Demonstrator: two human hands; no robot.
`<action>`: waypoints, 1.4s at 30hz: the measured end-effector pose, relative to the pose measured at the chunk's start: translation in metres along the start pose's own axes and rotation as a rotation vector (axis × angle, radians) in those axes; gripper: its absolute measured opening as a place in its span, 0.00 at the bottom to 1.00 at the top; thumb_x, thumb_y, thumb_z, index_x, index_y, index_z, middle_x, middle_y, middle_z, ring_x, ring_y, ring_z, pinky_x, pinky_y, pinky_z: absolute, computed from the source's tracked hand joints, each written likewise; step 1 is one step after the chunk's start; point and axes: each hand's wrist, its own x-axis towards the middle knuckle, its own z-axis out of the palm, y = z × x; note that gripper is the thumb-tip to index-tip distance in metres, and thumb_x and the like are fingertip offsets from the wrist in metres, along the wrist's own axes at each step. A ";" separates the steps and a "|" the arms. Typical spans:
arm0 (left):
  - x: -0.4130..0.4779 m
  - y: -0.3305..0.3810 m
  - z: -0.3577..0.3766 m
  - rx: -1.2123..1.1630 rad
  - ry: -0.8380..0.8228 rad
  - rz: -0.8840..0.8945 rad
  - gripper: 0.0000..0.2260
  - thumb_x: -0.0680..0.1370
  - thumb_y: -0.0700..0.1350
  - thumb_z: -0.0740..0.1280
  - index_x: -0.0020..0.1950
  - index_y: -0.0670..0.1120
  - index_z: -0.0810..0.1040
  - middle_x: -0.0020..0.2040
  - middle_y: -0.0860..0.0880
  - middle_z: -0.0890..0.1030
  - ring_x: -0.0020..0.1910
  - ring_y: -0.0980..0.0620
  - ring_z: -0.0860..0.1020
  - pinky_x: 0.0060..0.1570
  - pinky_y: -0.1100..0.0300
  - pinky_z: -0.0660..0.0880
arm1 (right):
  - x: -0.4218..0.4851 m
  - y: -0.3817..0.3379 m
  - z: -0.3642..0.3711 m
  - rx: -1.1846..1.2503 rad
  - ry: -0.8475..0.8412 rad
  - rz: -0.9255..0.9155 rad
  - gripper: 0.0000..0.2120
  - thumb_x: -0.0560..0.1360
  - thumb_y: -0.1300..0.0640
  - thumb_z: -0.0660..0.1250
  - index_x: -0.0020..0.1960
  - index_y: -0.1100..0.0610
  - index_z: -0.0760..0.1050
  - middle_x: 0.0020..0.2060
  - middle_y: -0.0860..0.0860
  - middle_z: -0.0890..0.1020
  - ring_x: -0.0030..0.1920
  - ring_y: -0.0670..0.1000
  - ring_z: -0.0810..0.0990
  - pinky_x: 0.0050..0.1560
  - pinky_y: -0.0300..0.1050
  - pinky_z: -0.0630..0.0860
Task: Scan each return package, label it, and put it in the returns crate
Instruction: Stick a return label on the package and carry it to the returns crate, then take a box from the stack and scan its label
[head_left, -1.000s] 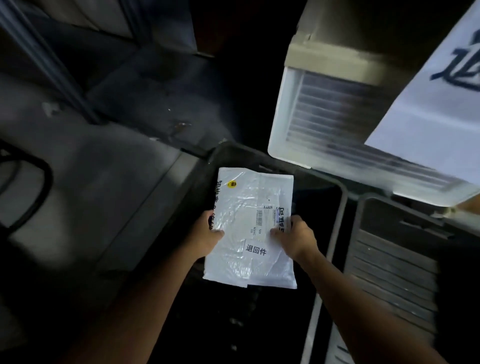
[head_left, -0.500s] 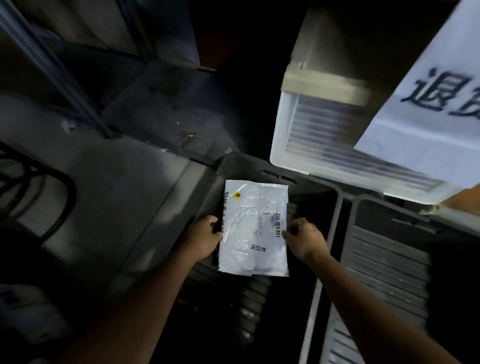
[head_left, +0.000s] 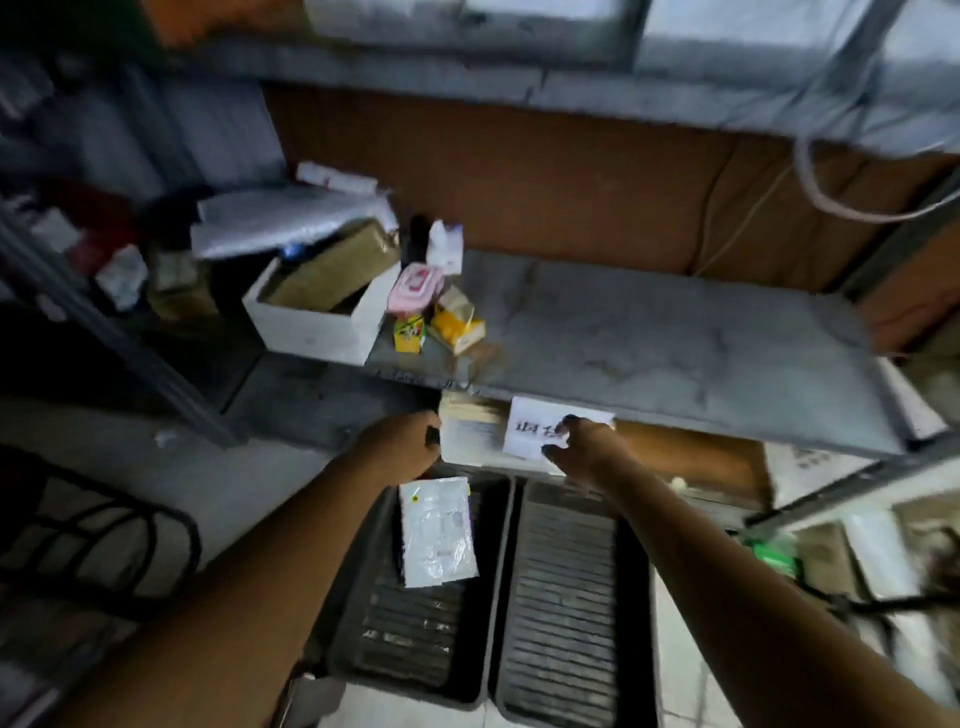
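The package now lies flat on the ribbed floor of the left dark crate, at its far end, with nothing touching it; half a second ago both hands held it by its side edges above that same crate. So the grip on it is released, and the drop looks done, provided this dark crate is the returns crate, which the pictures do not settle. Its twin, the right dark crate, sits just beside it and holds nothing visible. Both hands have gone up and forward to the white crate tucked under the shelf. The left hand is at that crate's left corner with its fingers curled, but blur hides whether they hold the edge. The right hand rests spread fingers against the paper sign on the crate's front, grasping nothing I can make out. The view has swung up as well. My guess is that the person is done with this package and is turning to the white crate.
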 end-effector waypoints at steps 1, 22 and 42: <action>-0.008 0.021 -0.022 0.005 0.005 0.057 0.18 0.77 0.51 0.67 0.66 0.50 0.73 0.61 0.46 0.80 0.57 0.44 0.78 0.56 0.55 0.74 | -0.021 0.001 -0.027 0.004 0.019 0.015 0.22 0.77 0.46 0.64 0.68 0.54 0.71 0.65 0.56 0.77 0.63 0.58 0.76 0.60 0.46 0.73; -0.257 0.517 -0.030 0.343 -0.101 0.900 0.18 0.80 0.54 0.62 0.69 0.55 0.69 0.58 0.48 0.79 0.50 0.48 0.79 0.47 0.52 0.78 | -0.520 0.269 -0.218 0.228 0.590 0.625 0.24 0.76 0.43 0.67 0.65 0.57 0.74 0.62 0.56 0.78 0.62 0.57 0.77 0.58 0.47 0.74; -0.506 0.831 0.266 0.437 -0.309 1.267 0.18 0.78 0.54 0.63 0.67 0.52 0.71 0.61 0.47 0.79 0.59 0.46 0.77 0.58 0.52 0.74 | -0.834 0.588 -0.151 0.336 0.665 1.040 0.15 0.75 0.46 0.64 0.52 0.58 0.78 0.52 0.56 0.82 0.55 0.59 0.80 0.51 0.49 0.76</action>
